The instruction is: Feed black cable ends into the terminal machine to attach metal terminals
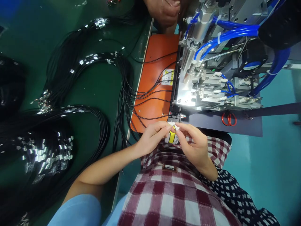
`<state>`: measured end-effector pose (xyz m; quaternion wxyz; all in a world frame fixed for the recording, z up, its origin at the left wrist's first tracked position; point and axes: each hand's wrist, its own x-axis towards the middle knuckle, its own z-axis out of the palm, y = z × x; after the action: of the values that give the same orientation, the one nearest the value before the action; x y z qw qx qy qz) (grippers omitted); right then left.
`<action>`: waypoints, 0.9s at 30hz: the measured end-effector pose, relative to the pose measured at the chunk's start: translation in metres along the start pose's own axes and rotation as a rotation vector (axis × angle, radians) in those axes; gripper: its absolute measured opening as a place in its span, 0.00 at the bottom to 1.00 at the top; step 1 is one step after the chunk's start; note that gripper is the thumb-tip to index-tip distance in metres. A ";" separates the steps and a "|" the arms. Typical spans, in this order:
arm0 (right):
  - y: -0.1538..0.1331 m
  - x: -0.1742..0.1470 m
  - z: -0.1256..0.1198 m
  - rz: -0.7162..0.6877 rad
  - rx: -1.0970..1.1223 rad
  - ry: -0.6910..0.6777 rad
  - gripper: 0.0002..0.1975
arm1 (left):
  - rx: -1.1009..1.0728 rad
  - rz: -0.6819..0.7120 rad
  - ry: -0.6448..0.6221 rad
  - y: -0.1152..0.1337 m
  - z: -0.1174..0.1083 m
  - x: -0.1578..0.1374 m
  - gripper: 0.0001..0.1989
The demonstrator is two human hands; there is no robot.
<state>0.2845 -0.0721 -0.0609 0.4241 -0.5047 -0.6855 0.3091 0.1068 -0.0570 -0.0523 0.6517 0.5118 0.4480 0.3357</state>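
Note:
My left hand (154, 136) and my right hand (194, 139) meet in front of my apron, at the near edge of the machine. Thumb and forefinger of each hand are pinched together, the tips close to one another. Between them shows a small dark sliver, too small to name. Right behind the fingers is a white and yellow label (172, 138), partly covered by them. Just beyond, a black cable (152, 118) lies across the orange plate (143, 121), its stripped wire ends (182, 116) resting at the black holder strip (174, 116).
Black cable bundles (98, 58) with shiny tips cover much of the green table (94, 84) on the left. A metal machine (202, 88) with blue air hoses (237, 31) stands ahead. Red-handled scissors (229, 119) lie at right. Another person (164, 12) is at the top.

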 end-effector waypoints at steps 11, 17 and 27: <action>0.003 -0.005 -0.001 -0.127 -0.101 0.013 0.13 | 0.080 0.057 0.016 0.003 0.002 0.001 0.19; 0.007 -0.009 -0.004 -0.254 -0.226 0.011 0.16 | 0.110 0.097 0.018 0.002 0.003 0.000 0.19; 0.008 -0.009 0.001 -0.231 -0.177 0.020 0.20 | 0.037 0.070 0.018 0.001 0.003 -0.001 0.17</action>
<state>0.2879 -0.0784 -0.0708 0.4174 -0.4611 -0.7592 0.1915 0.1092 -0.0587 -0.0504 0.6260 0.5359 0.4419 0.3546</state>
